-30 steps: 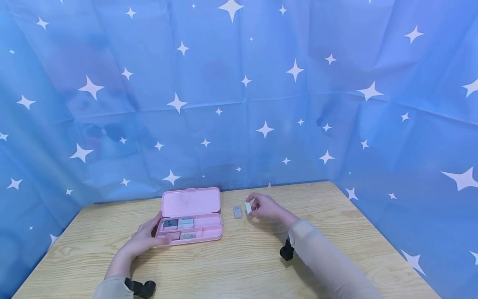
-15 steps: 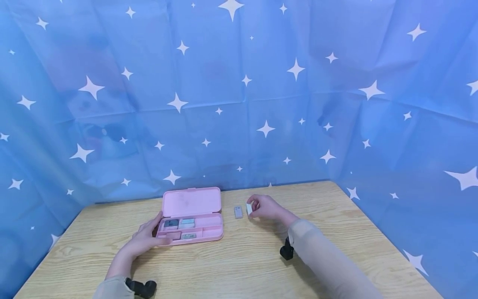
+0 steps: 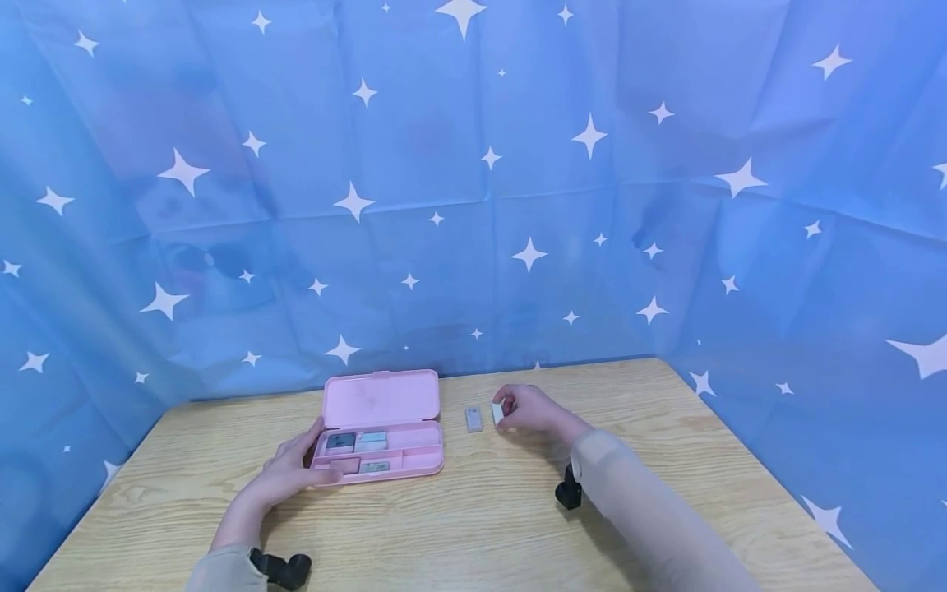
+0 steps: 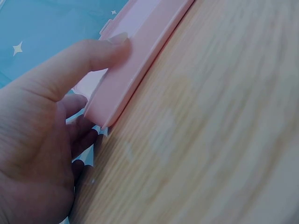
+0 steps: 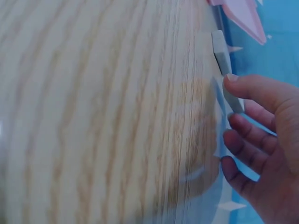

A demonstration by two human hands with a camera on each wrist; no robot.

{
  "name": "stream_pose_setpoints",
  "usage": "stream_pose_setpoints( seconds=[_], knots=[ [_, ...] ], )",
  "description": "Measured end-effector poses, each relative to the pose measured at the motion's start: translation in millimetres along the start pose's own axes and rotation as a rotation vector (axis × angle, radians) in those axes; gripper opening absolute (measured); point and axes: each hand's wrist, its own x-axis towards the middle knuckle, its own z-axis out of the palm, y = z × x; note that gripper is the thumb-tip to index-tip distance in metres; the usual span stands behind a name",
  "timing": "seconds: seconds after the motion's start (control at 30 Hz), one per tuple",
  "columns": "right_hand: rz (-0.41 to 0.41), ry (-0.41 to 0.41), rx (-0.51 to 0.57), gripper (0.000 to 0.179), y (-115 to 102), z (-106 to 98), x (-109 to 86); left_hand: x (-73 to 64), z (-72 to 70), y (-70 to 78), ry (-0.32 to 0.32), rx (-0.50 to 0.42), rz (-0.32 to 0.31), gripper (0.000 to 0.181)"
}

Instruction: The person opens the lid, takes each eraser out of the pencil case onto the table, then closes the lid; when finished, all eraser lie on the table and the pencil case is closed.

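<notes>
The pink pencil case [image 3: 423, 462] lies with its lid [image 3: 381, 398] raised at the back left of the table. My left hand [image 3: 284, 471] grips its left end, thumb on the front wall and the other fingers around the side. Inside sit several small blocks that look like erasers, among them a dark-topped one [image 3: 341, 441] and a light blue one [image 3: 372, 438]. To the case's right, my right hand [image 3: 534, 409] pinches a whitish eraser [image 5: 233, 100] between thumb and index finger, close over the table. A grey eraser [image 3: 473, 420] lies just left of it.
The wooden table [image 3: 459, 526] ends at a blue curtain [image 3: 444, 271] with white stars, behind and along both sides. A black camera [image 3: 568, 489] is worn on the right wrist and another black camera [image 3: 284, 570] on the left.
The right hand has shifted slightly right with the whitish eraser, widening the gap to the grey one. The left hand stays on the pencil case. The head view has drifted a little.
</notes>
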Motion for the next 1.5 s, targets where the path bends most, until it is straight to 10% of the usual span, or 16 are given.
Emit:
stream_pose_setpoints(
  seconds=[1.5],
  knots=[
    [0.014,-0.064,0.018,0.05,-0.6,-3.5,2.5,1.2,-0.3,-1.2,0.003,-0.022,0.025,0.113]
  ],
)
